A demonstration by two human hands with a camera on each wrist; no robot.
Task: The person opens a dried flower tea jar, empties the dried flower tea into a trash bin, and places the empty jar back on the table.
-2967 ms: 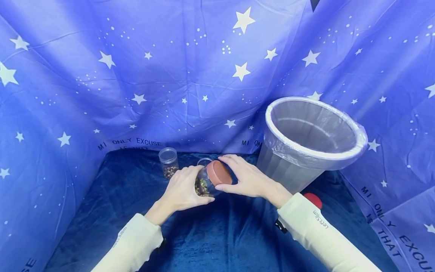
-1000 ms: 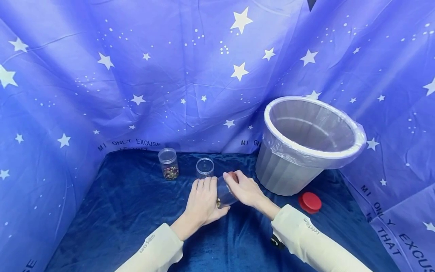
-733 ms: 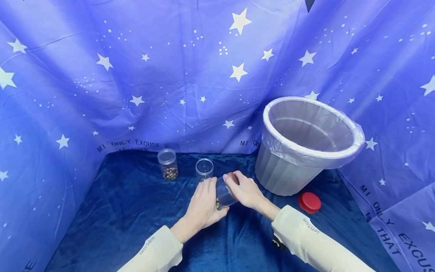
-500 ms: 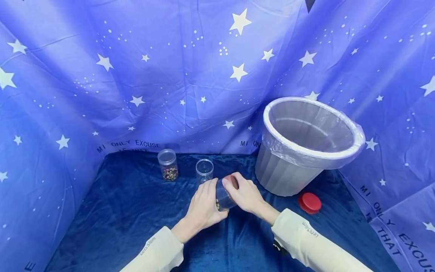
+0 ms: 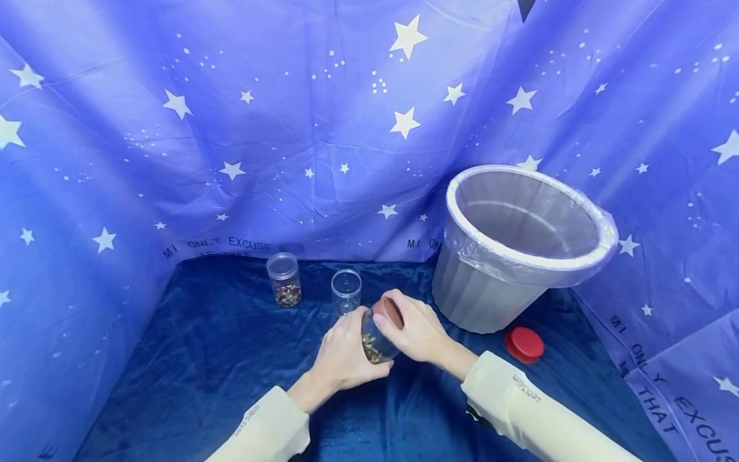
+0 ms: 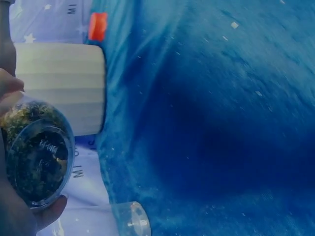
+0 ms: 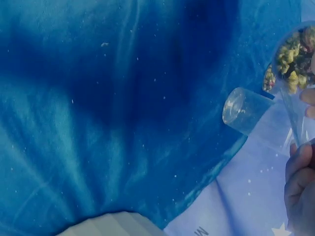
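Near the middle of the head view, my left hand (image 5: pixel 340 359) grips a clear jar (image 5: pixel 374 346) around its body. Yellow-green dried bits lie inside, and the jar is tilted. My right hand (image 5: pixel 420 330) pinches the reddish-brown lid (image 5: pixel 390 310) at the jar's upper end; whether the lid is loose I cannot tell. The left wrist view shows the round base of the jar (image 6: pixel 42 157). Just behind my left fingers stands a clear open container (image 5: pixel 346 289) with nothing visible in it. Farther left is another clear jar (image 5: pixel 286 290), partly filled with mixed dried bits.
A large grey bin (image 5: pixel 491 289) with a clear plastic liner stands at the right. Beside its foot lie red lids (image 5: pixel 525 344), partly overlapping. Dark blue cloth (image 5: pixel 219 372) covers the surface, and a starry curtain (image 5: pixel 317 128) rises behind and at both sides.
Since three seconds ago both hands have moved down and right with the jar, uncovering the open container and red lids. Over the last half second the jar has turned, showing more of the dried bits.
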